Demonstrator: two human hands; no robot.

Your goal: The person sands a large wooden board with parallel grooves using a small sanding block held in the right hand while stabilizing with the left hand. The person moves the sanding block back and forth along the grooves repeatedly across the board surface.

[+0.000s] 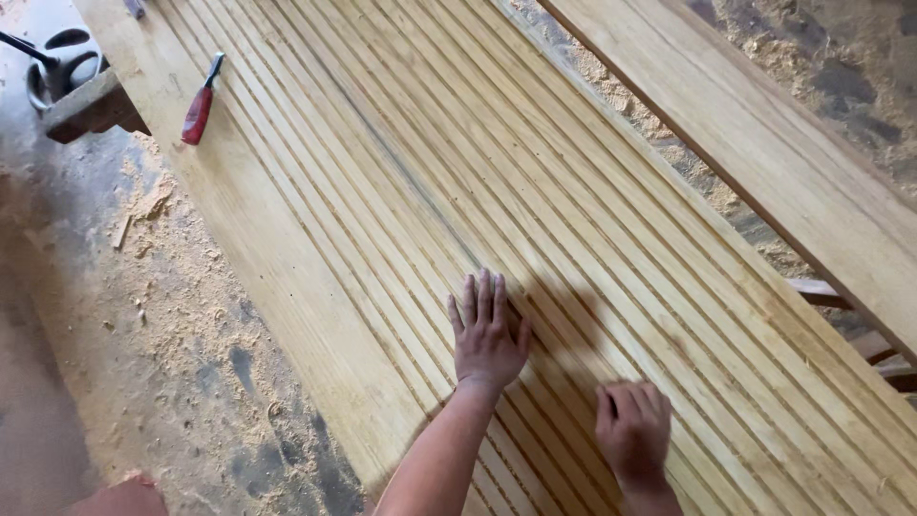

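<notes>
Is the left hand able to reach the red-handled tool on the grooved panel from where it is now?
Probably not without stepping forward. The left hand lies flat on the grooved panel, while the red-handled tool rests far up near the panel's left edge. Nothing blocks the way; only distance does.

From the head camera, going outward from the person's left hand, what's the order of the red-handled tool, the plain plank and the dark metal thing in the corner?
1. Plain plank: to the right of the left hand, across a gap from the grooved board.
2. Red-handled tool: up left, lying on the grooved board's edge.
3. Dark metal thing: far top-left corner, off the board.
</notes>
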